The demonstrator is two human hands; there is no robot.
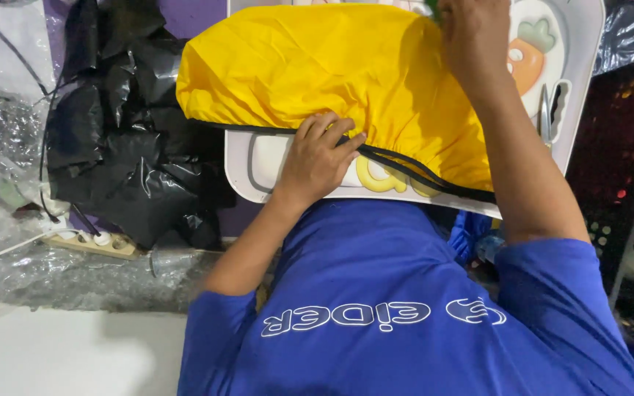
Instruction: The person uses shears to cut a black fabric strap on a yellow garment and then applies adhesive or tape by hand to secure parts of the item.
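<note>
One yellow cover [317, 73] is spread over one white tray [258, 165]. Its black edge is pressed down by the left hand [317, 158], fingers bent. The far side is gripped by the right hand [475, 33]. One pair of scissors [547, 110] is seen just beside the right forearm.

A small white table [258, 172] with rounded corners and a cartoon carrot print carries a yellow fabric cover [317, 66] edged in black and metal scissors [546, 110].
</note>
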